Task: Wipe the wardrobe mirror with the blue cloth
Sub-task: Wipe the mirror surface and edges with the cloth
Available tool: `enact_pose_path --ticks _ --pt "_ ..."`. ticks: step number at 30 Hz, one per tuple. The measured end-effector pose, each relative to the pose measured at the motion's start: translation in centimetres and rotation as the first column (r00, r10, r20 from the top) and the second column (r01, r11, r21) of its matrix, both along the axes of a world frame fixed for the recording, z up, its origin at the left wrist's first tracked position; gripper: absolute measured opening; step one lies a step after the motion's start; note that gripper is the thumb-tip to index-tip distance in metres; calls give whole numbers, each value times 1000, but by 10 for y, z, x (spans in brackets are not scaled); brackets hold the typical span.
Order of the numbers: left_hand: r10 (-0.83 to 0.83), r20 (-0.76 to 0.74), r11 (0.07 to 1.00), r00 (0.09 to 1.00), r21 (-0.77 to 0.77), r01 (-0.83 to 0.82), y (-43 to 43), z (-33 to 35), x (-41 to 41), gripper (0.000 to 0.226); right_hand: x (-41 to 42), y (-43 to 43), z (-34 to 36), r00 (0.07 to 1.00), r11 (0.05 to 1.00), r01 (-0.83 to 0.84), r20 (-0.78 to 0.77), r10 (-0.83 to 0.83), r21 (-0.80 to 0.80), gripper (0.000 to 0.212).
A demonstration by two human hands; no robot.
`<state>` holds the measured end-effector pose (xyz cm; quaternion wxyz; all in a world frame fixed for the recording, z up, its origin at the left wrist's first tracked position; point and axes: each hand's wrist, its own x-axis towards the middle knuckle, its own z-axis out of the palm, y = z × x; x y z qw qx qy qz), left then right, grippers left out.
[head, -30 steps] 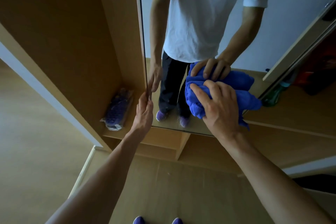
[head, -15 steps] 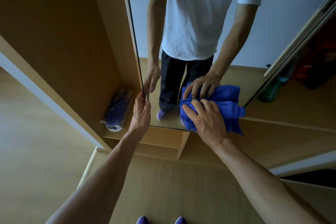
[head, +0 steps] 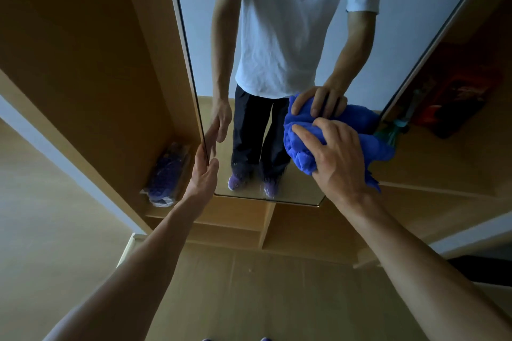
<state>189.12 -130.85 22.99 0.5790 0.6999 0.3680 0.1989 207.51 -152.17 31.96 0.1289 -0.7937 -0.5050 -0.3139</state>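
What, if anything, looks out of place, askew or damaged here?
Nothing stands out. The mirror looks intact, the right hand holds the blue cloth against it, and the left hand grips its edge.

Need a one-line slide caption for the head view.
Right hand holds a bunched blue cloth against the tall wardrobe mirror while the left hand grips its left edge.
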Motion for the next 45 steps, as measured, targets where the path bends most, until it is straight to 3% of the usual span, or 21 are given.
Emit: enact_pose_path --ticks 4,12,16,19,25,30,36,45 --pt "24 -13 1000 1000 18 -24 -5 3 3 64 4 -1 3 1000 1000 0 9 0 29 63" --pt "65 -22 998 998 28 -65 -11 2 9 72 3 0 -16 998 998 -17 59 21 -63 70" --pt "94 -53 995 994 25 -93 -18 4 11 79 -1 0 -36 999 991 -33 28 37 -127 64" --pt "90 -55 996 994 17 -89 -19 6 10 82 -4 -2 -53 999 976 -38 -34 31 -216 72" --pt "65 -51 998 997 11 -65 -17 10 7 83 -8 -6 -64 997 954 -49 -67 30 -295 54" --pt "59 -38 998 998 11 -58 -18 8 4 85 -3 -12 -43 992 976 -48 -121 23 -213 70" --pt "101 -59 995 993 18 -100 -20 3 9 88 9 -22 -15 1000 998 -4 -19 3 -63 79" --pt "132 -47 990 990 56 -129 -21 1 12 87 24 -28 -43 995 997 -54 77 58 -61 56"
